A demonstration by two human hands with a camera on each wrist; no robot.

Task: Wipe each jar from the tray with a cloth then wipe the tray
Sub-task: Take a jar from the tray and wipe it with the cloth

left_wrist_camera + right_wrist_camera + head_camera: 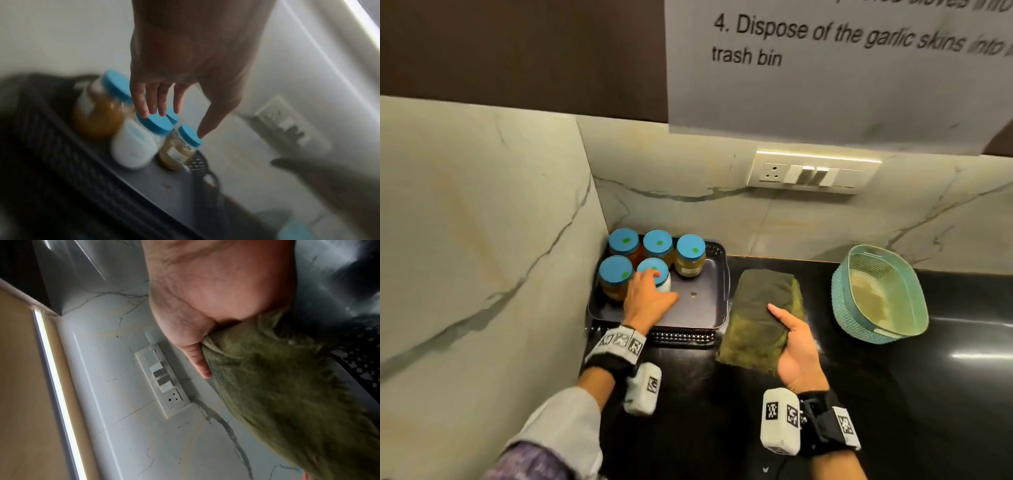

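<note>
A dark tray point(705, 310) sits in the counter's corner with several blue-lidded jars on it. My left hand point(659, 286) hovers over the front jar of white contents point(665, 283), with straight fingers point(156, 105) just above its lid point(154, 124) and the thumb spread apart. Beside the white jar stand an orange-filled jar point(96, 116) and a yellowish jar point(176, 151). My right hand point(791, 335) grips a folded green cloth point(756, 308) right of the tray, thumb point(197, 360) on top. The fingers are hidden under the cloth point(287, 386).
A teal plastic basket point(880, 294) stands on the black counter point(722, 411) at the right. Marble walls close in the tray on the left point(482, 240) and behind. On the back wall there is a switch panel point(808, 173), with a paper sheet point(825, 85) hanging above it.
</note>
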